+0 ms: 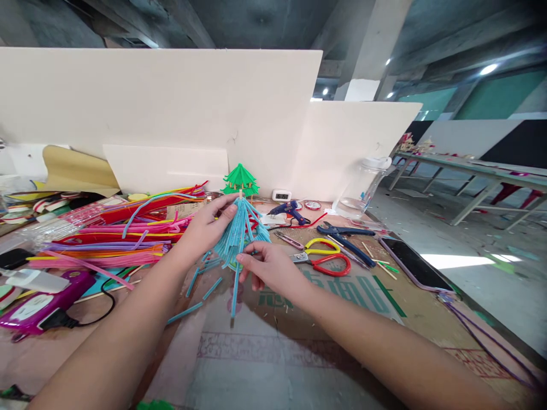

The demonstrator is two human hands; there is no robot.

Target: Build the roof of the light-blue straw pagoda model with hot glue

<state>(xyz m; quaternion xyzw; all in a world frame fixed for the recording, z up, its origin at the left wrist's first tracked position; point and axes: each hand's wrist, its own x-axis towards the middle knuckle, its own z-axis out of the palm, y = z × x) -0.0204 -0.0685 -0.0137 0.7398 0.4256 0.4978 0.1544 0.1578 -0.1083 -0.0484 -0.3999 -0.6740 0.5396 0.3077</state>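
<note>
A cone-shaped roof of light blue pipe cleaners (233, 236) is in front of me, with a pale stick end showing at its tip. My left hand (213, 222) is closed on the upper left side of this roof. Low on its right side, my right hand (271, 267) pinches a blue pipe cleaner (234, 293) that hangs down past the roof's edge. Cut blue pieces (212, 288) lie on the board to the left. Just behind stands a small green tiered roof model (240, 179) on sticks. What supports the blue roof is mostly hidden by my hands.
Scissors (327, 256), pliers (346, 236) and a blue glue gun (290, 210) lie to the right, near a phone (414, 262) and a clear jug (361, 188). Bundles of coloured pipe cleaners (106, 239) and a purple power strip (51, 302) fill the left. A white panel (171, 102) stands behind.
</note>
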